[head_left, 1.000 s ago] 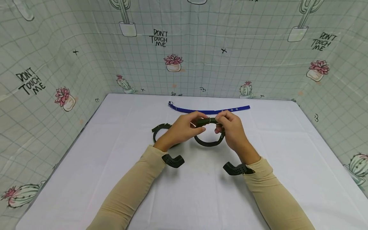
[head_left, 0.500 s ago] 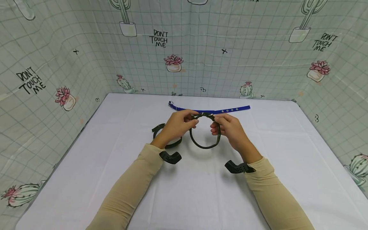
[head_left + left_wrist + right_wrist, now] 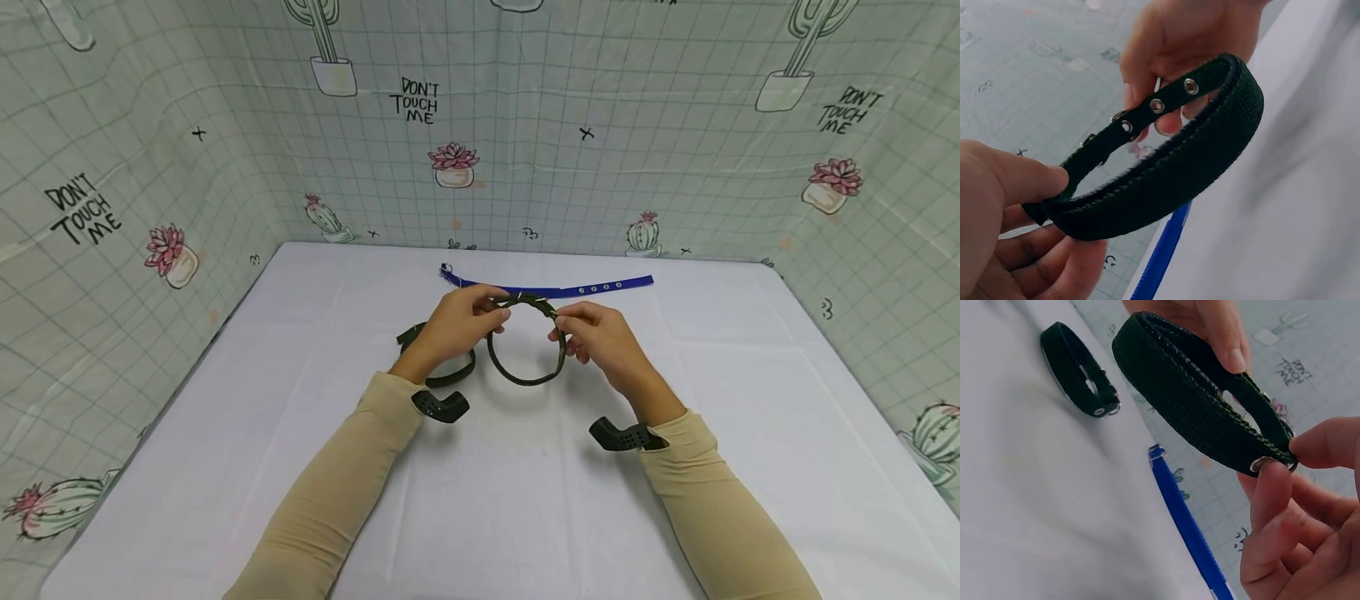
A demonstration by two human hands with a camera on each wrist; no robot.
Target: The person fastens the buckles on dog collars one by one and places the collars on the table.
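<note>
A dark green collar (image 3: 527,382), closed into a ring, is held up off the table between both hands. The left hand (image 3: 459,325) pinches its upper left side between thumb and fingers. On the upper right, the right hand (image 3: 602,340) pinches the band near the buckle hardware. Metal eyelets show along the narrow strap of the collar (image 3: 1166,181) in the left wrist view. In the right wrist view, fingertips (image 3: 1274,475) of the right hand press by a metal ring on the collar (image 3: 1179,419).
A second green collar (image 3: 452,377) lies looped on the white table (image 3: 517,500), partly behind the left hand. Beyond the held collar, a blue strap (image 3: 633,282) with eyelets lies stretched out. Patterned cloth (image 3: 525,167) stands behind and at both sides.
Both hands have turned the held collar so its round opening faces the head camera, and it has shifted left. The right hand's grip has moved lower along the ring's right side.
</note>
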